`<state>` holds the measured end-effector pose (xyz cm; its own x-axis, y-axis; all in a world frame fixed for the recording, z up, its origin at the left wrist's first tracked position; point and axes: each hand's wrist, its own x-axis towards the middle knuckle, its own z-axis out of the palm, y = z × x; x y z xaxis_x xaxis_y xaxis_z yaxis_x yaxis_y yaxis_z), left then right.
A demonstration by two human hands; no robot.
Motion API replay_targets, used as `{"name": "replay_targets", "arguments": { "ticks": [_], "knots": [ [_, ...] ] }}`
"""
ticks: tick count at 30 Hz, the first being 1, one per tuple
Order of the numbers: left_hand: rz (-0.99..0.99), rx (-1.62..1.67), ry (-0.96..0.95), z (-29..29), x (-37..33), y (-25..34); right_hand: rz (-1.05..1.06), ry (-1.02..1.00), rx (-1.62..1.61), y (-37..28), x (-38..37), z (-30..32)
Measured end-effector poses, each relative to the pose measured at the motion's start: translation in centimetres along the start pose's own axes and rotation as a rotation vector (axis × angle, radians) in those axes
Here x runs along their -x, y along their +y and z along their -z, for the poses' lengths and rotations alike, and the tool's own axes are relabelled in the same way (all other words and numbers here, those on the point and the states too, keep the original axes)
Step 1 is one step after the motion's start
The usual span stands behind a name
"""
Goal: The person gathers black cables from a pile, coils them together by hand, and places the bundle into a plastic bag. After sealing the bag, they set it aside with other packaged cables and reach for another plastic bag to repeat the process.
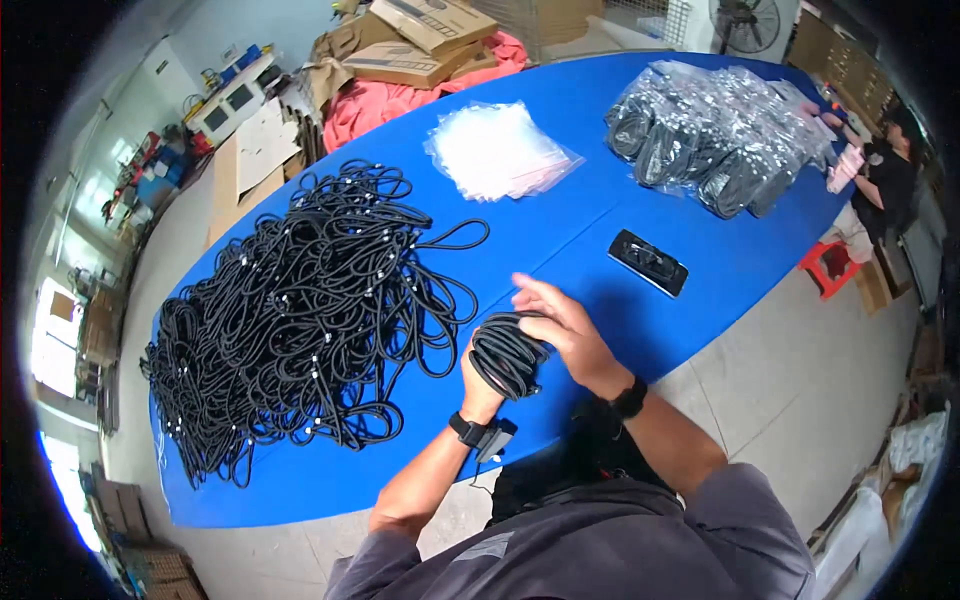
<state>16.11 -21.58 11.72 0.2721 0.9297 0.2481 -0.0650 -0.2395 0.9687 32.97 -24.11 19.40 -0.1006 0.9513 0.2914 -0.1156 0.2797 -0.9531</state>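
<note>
Across the big blue table [560, 225], things look roughly part way along, at a guess. Biggest item is the heap of black cords [300, 300] on the left, all loose loops tangled over each other, so plenty seems left. Far right there's a pile of bagged cords [720, 140] in clear plastic, which would be the finished lot going by looks. Between those two, toward the far edge, sits a stack of clear bags [500, 150], lying flat and apparently unused. What's probably a black phone [648, 262] lies in front of the bagged pile.

Hands next: the left hand [480, 390] is curled around a bundle of cord [507, 358] from below, while the right hand [572, 337] has its fingers stretched out, thumb by the bundle's top; can't tell how hard it presses, if at all. The bundle's just right of the heap, not bagged yet. Looks like a fat, rounded coil, black strands side by side, way neater than the heap. Tiniest stuff: pale bits [315, 374] dotted over the heap.
</note>
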Motion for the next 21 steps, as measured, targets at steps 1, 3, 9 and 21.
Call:
{"name": "replay_targets", "arguments": {
  "ticks": [1, 3, 9, 21],
  "knots": [
    [0.009, -0.048, 0.039, -0.4, 0.1, 0.3, 0.025, 0.124, -0.114, 0.1, 0.9, -0.2],
    [0.017, -0.026, 0.081, -1.9, 0.7, 1.1, 0.119, 0.151, 0.044, 0.9, 3.6, -1.1],
    [-0.048, 0.068, 0.203, -6.0, 1.8, 1.7, 0.151, 0.331, -0.045, 2.2, 5.8, -1.5],
    [0.156, -0.162, 0.005, -3.0, 7.5, 1.4, -0.068, 0.34, -0.013, 4.6, 10.3, -4.2]
  ]
}}
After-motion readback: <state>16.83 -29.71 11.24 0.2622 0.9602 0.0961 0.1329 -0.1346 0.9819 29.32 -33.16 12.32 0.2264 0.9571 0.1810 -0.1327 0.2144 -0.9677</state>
